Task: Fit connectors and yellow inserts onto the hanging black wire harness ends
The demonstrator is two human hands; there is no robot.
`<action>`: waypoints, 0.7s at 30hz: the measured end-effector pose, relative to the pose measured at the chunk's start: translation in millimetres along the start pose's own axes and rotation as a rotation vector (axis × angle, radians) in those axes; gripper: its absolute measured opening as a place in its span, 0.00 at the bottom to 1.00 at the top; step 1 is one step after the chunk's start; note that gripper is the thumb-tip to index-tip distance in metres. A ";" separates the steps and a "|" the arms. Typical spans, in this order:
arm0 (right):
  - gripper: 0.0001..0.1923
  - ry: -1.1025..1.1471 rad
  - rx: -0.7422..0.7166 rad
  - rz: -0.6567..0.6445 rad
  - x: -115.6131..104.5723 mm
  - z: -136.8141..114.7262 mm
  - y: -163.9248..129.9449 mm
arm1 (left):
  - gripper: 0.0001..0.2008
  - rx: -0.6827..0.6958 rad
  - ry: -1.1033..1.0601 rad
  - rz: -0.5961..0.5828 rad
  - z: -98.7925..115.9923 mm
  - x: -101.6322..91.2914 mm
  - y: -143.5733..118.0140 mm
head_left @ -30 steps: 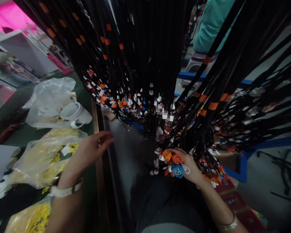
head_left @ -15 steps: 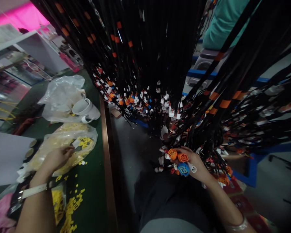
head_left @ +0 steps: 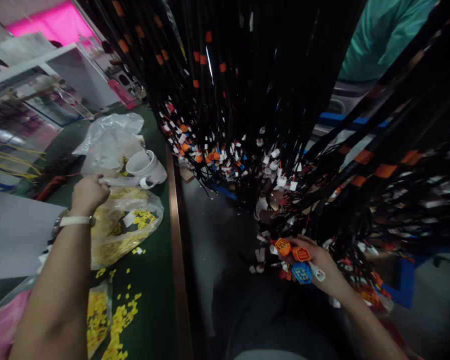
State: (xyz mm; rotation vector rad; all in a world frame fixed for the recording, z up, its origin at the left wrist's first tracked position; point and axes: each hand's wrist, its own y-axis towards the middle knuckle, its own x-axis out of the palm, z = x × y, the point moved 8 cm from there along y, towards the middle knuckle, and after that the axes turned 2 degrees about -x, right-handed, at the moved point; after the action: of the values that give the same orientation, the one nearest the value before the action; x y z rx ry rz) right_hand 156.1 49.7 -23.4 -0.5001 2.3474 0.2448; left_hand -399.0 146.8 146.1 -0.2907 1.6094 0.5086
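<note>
My left hand [head_left: 91, 194] is closed over the green table, pinching what looks like the upper edge of a clear plastic bag [head_left: 155, 212] filled with small yellow clips. A white mug [head_left: 155, 170] tilts beside that edge. My right hand [head_left: 322, 265] is wrapped round a bunch of wire connectors. Two orange connectors [head_left: 301, 254], a blue connector [head_left: 302, 273] and a white connector [head_left: 318, 273] face me from its fingers. Their black cables run back into the hanging bundle [head_left: 262, 75]; the palm side is hidden.
Loose yellow clips [head_left: 123, 317] lie scattered on the green table [head_left: 155, 295], near a smaller bag of clips [head_left: 97, 315]. A brown edge strip [head_left: 178, 240] borders the table. Behind the cables sits a person in a green top [head_left: 386, 40]. Blue frame bars [head_left: 401, 280] stand at right.
My left hand has moved up and away from the clips to the bag's upper edge, its fingers now curled. My right hand keeps its connectors. The whole view has shifted slightly.
</note>
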 end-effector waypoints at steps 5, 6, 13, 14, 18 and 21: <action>0.17 -0.064 0.022 -0.026 0.4 -0.4 2.4 | 0.12 0.042 -0.174 0.004 8.3 18.4 50.1; 0.17 -0.077 0.024 -0.017 0.3 1.0 2.1 | 0.10 0.045 -0.207 0.001 10.8 21.5 57.4; 0.19 -0.143 0.071 0.006 6.7 22.6 -7.2 | 0.13 0.043 -0.412 -0.061 22.3 57.8 78.3; 0.19 -0.156 0.077 0.007 7.8 25.2 -7.8 | 0.14 0.038 -0.441 -0.071 22.6 64.0 78.0; 0.19 -0.186 0.085 0.002 9.8 26.0 -5.6 | 0.15 0.009 -0.547 -0.089 21.4 80.1 78.1; 0.18 -0.186 0.076 0.000 8.0 17.7 -1.6 | 0.15 -0.012 -0.612 -0.066 20.6 81.4 80.2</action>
State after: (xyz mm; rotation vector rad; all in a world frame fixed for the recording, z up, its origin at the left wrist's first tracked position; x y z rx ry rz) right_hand 162.2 51.4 -41.8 -0.4217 2.1667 0.1927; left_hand -428.0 235.4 76.9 -0.1722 0.9999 0.4966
